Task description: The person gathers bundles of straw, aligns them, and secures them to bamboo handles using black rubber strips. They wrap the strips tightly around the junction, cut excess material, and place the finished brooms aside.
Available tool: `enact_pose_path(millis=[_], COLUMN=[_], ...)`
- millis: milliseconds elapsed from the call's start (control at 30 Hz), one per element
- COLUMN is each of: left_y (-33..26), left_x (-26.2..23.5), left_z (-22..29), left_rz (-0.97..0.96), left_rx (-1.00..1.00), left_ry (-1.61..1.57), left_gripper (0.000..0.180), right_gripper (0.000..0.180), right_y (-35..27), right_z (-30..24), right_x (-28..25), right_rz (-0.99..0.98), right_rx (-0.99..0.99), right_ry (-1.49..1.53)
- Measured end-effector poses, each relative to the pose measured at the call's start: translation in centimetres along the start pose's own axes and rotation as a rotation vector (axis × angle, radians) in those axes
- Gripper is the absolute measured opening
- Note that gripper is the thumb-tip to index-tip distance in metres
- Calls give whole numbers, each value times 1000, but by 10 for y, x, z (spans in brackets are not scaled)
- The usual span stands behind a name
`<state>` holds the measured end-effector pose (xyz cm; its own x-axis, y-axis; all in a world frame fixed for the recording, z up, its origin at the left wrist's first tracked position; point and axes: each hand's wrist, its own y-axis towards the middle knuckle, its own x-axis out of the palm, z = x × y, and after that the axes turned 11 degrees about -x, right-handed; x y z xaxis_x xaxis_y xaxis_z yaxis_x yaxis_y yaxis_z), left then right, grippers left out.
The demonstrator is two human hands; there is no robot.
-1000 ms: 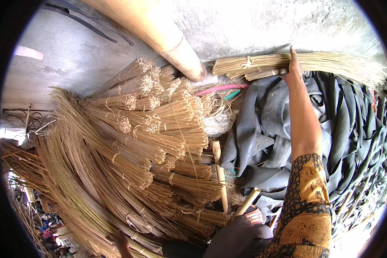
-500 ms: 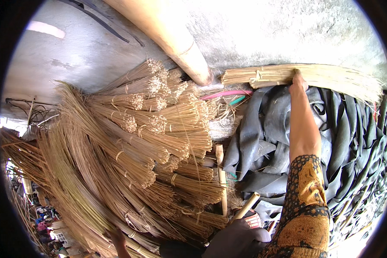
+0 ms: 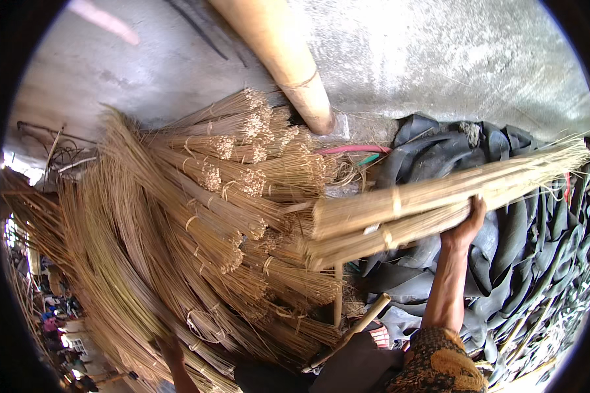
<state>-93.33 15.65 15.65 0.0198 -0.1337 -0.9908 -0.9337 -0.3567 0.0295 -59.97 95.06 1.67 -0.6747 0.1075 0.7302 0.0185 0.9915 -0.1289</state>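
Observation:
My right hand (image 3: 464, 226) is closed around two tied bundles of dried stalks (image 3: 400, 209), gripping from below near their middle. They lie side by side, held up over black rubber strips (image 3: 400, 278). Their blunt cut ends point left and the loose, thin ends fan out to the right. My left hand (image 3: 168, 350) is low on the left, against long greenish-brown stalks (image 3: 121, 295) at the pile's near side. Its fingers are dark and partly hidden, so their grip is unclear. Beside it rises a big heap of tied stalk bundles (image 3: 223, 203), cut ends facing right.
A thick bamboo pole (image 3: 301, 78) leans against the grey wall (image 3: 439, 59) behind the heap. Pink tubing (image 3: 351, 149) lies between heap and rubber. A thinner bamboo stick (image 3: 373, 313) stands close to my body. Small mixed clutter (image 3: 65, 314) shows at the far left.
My right hand has drawn the bundles off the rubber pile by the wall, nearer to me and slightly left. The two now show separately. My left hand stays about where it was.

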Motion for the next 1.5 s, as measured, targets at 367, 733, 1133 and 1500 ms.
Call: enact_pose_path(millis=[367, 733, 1133, 1500], left_y=[-66, -78, -64, -46], left_x=[-18, -45, -36, -14], left_z=[48, 57, 21, 11], left_rz=[129, 25, 1, 175], left_rx=[-156, -195, -30, 40], left_ry=[129, 17, -238, -244], left_gripper=[93, 86, 79, 59], right_gripper=[80, 89, 55, 93], right_y=[-181, -320, -494, -622], right_z=[-13, -23, 98, 265], right_x=[101, 213, 306, 359], right_rz=[-638, -1205, -1464, -1809], right_rx=[164, 409, 655, 91], right_ry=[-94, 5, -233, -964])
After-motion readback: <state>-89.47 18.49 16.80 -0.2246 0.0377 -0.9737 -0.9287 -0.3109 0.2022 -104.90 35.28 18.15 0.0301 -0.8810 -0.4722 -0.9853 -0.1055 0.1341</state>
